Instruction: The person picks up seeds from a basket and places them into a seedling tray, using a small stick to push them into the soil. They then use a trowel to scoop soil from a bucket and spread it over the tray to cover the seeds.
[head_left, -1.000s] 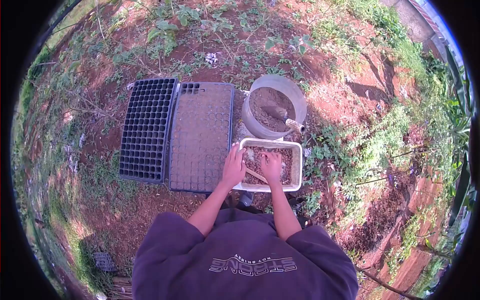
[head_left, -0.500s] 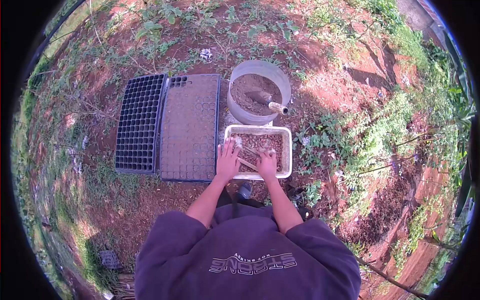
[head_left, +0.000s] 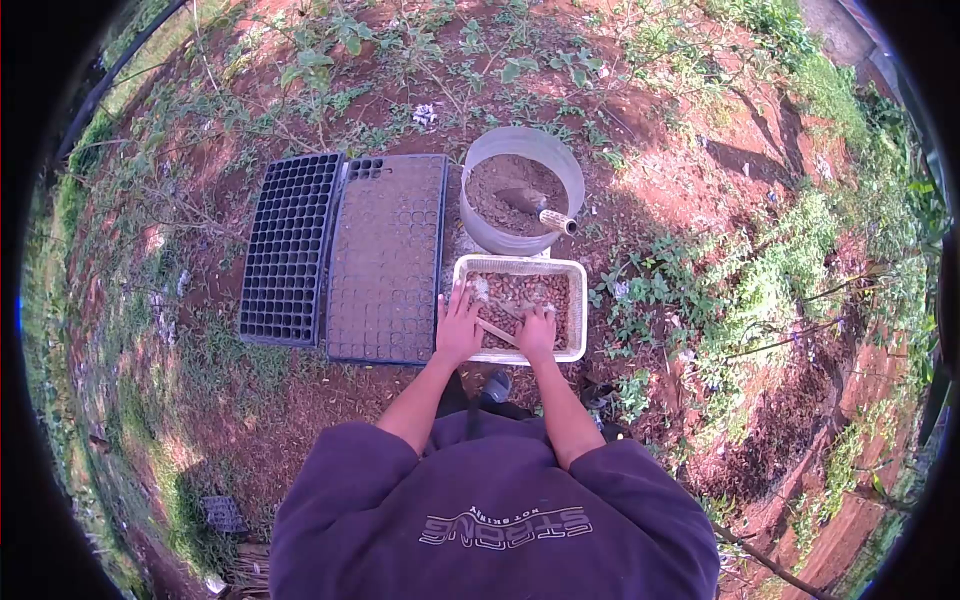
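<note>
Both hands rest in the white tray [head_left: 577,310] of brown seeds [head_left: 530,293]. The left hand [head_left: 459,328] lies flat and open on the tray's near-left corner. The right hand [head_left: 537,333] sits on the seeds beside a thin stick [head_left: 497,331]; its grip I cannot tell.

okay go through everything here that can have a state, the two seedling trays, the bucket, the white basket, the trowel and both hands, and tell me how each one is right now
left seedling tray: cells empty, flat on the ground.
right seedling tray: cells filled with soil, a few at the top left corner empty.
bucket: upright, partly filled with soil.
trowel: lying in the bucket, blade in the soil.
white basket: holds brown pieces, with a stick lying among them.
left hand: flat on the basket's left edge.
right hand: inside the basket, on the pieces.
</note>
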